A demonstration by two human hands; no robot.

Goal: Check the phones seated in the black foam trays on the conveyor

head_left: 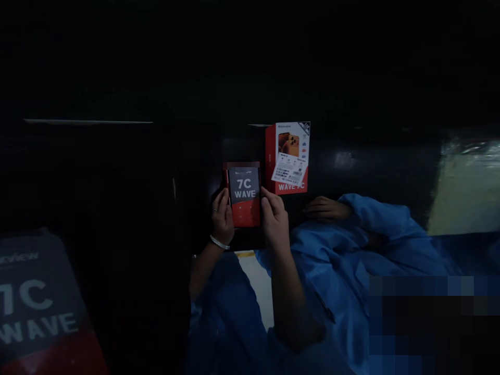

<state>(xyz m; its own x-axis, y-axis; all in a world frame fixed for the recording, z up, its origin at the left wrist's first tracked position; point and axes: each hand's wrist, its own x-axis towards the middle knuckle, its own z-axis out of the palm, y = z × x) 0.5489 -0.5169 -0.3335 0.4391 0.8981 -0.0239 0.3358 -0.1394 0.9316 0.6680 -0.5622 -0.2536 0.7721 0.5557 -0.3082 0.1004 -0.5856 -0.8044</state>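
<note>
A phone in a film printed "7C WAVE" (245, 200), dark grey above and red below, lies in a shallow red box tray. My left hand (223, 216), with a ring and a pale wristband, grips its left side. On the opposite edge, the thumb and fingers of my right hand (275, 216) close around it. Just right of it, beyond my right hand, a red and white phone box (291, 151) shows an orange phone picture and a barcode label on its front.
Another person's hand (328, 207), in a blue sleeve, rests on the dark table (344, 161) at the right. Large and close at the lower left is another grey and red "7C WAVE" face (39, 307). The surroundings are very dark.
</note>
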